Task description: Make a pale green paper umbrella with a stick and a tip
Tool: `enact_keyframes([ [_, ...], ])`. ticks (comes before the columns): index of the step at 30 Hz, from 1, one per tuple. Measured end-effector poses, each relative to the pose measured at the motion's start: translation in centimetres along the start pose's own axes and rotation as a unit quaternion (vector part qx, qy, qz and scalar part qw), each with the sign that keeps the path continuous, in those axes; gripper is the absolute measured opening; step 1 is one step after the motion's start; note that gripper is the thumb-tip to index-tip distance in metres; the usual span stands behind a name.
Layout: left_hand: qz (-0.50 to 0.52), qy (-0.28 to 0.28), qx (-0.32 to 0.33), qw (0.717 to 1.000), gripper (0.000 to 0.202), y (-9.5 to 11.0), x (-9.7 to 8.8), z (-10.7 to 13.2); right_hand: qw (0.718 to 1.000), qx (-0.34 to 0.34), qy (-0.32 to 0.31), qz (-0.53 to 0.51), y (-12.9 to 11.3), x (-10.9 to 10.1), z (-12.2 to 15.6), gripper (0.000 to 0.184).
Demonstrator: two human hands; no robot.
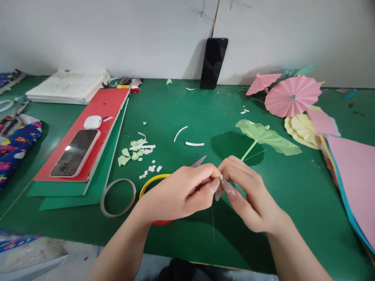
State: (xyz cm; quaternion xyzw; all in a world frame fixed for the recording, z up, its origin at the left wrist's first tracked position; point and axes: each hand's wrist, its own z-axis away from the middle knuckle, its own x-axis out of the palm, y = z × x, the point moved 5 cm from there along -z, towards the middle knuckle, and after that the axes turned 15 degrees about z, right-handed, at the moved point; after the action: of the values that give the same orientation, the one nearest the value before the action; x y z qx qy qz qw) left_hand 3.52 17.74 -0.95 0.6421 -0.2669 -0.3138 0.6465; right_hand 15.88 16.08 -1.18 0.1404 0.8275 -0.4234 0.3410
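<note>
My left hand (190, 191) and my right hand (252, 195) meet over the near middle of the table, fingertips pinched together. Between them is the pale tip of a stem, mostly hidden by fingers. That stem (248, 151) rises past my right hand to a light green pleated paper leaf (265, 136), tilted to the right. A thin thread or wire (213, 224) hangs below my fingers. Under my left hand lie scissors, whose blade (199, 161) shows, and a yellow loop with dark marks (150, 182), both partly covered.
White and green paper scraps (135, 153) lie left of centre, near a tape roll (118, 198). Further left, a phone (75, 152) rests on red card (108, 105). Another phone (214, 62) leans on the wall. Pink pleated paper (293, 88) and coloured sheets (354, 171) are right.
</note>
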Motion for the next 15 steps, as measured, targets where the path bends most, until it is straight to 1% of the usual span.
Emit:
enact_keyframes([
  [3, -0.017, 0.003, 0.000, 1.000, 0.012, -0.07, -0.10, -0.06, 1.000, 0.011, -0.012, -0.003, 0.08, 0.23, 0.00, 0.016],
  [8, -0.038, 0.027, -0.007, 0.999, 0.016, -0.58, -0.29, -0.23, 0.999, 0.018, -0.028, 0.037, 0.32, 0.78, -0.16, 0.017],
  [12, 0.009, 0.050, -0.001, 0.999, 0.024, -0.86, -0.18, -0.22, 0.999, 0.014, -0.022, 0.034, 0.15, 0.92, -0.33, 0.018],
  [15, 0.025, 0.082, 0.014, 0.996, 0.030, -0.92, -0.08, -0.39, 1.000, 0.022, -0.009, 0.007, -0.03, 0.89, -0.30, 0.019],
])
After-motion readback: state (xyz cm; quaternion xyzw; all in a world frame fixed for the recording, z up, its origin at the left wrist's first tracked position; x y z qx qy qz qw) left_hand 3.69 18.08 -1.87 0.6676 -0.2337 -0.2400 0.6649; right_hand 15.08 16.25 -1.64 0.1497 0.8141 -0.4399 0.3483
